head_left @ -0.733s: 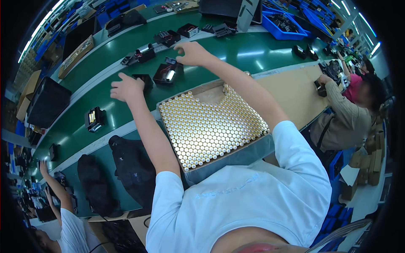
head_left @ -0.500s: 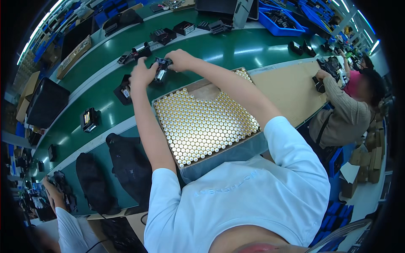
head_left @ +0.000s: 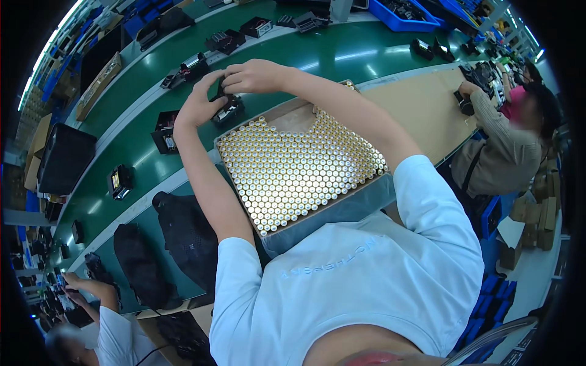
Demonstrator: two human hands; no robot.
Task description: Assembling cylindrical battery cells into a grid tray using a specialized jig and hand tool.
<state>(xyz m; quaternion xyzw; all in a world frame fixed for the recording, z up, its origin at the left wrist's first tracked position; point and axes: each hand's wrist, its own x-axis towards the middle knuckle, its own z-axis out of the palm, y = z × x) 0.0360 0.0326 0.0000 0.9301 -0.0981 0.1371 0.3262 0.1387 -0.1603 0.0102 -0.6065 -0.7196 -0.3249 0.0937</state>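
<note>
Both my hands are over the green belt, at a small black case (head_left: 228, 111) with an open compartment and shiny parts inside. My left hand (head_left: 198, 104) grips its left side, thumb over the near part and fingers at the far edge. My right hand (head_left: 251, 77) has its fingers curled onto the far side of the case, partly hiding it. Just below my hands is a box (head_left: 305, 220) lined with plastic film. Rows of upright cylindrical batteries (head_left: 293, 171) fill most of it, with a bare patch at its far side. My right forearm passes over the box.
Other black cases (head_left: 120, 182) lie along the green belt (head_left: 146, 149). Two black bags (head_left: 183, 238) rest left of the box, and a cardboard sheet (head_left: 421, 113) lies right. A blue bin (head_left: 403, 15) stands far right. Co-workers sit at both sides.
My right hand has closed in toward my left, its fingers now curled over the case's far side. The case shows less of its inside. Nearby cases appear slightly further left.
</note>
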